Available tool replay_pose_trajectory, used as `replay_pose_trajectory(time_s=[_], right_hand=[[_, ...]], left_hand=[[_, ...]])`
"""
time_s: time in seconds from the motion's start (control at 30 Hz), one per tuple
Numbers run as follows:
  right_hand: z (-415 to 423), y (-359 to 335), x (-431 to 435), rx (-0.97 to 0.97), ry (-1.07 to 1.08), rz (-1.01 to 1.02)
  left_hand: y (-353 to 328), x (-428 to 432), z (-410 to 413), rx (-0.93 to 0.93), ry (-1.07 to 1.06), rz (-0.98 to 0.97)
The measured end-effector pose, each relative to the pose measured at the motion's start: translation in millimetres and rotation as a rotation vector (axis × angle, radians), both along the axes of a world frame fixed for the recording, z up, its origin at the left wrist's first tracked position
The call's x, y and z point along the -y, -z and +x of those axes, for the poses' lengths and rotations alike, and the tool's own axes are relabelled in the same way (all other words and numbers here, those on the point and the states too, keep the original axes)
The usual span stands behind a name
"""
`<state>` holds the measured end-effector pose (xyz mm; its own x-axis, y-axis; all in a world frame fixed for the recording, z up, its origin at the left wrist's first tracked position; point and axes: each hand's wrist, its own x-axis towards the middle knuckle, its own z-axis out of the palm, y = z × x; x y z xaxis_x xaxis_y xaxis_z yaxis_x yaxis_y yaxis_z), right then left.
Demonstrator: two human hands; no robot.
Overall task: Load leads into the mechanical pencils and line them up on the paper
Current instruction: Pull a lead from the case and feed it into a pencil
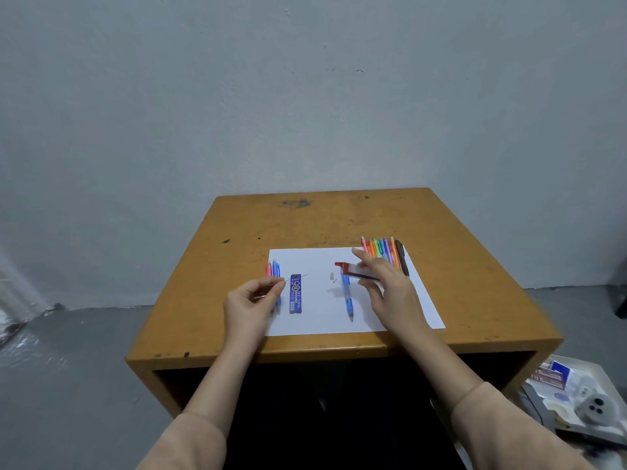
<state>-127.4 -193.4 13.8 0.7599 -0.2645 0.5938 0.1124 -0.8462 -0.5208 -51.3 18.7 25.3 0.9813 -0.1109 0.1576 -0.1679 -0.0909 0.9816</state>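
While the left hand [247, 300] at 9 o'clock pinched 1 likely brittle lead [297, 278] mid-length, the right hand [386, 286] gripped a case [353, 268].

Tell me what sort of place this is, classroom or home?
Probably a plain room at home or a storeroom: a worn wooden desk against a bare grey wall, a grey floor, and a tray of odds and ends on the floor.

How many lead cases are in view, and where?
2. The blue case lies on the paper beside the left hand, which pinches a lead; the red-capped clear case is in the right hand. None seems hidden.
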Motion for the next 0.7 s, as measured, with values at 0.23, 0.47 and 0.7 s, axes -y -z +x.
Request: replay_pose_trajectory(time_s=[0.23, 0.47, 0.7], right_hand=[[-1, 3, -4, -0.025, 0.036, 0.081], [3, 5, -4, -0.055, 0.089, 0.002], [7, 3, -7, -0.086, 0.094, 0.034]], left_hand=[[5, -18, 13, 0.023, -0.083, 0.056], [12, -26, 20, -0.055, -0.118, -0.055], [14, -27, 21, -0.056, -0.082, -0.056]])
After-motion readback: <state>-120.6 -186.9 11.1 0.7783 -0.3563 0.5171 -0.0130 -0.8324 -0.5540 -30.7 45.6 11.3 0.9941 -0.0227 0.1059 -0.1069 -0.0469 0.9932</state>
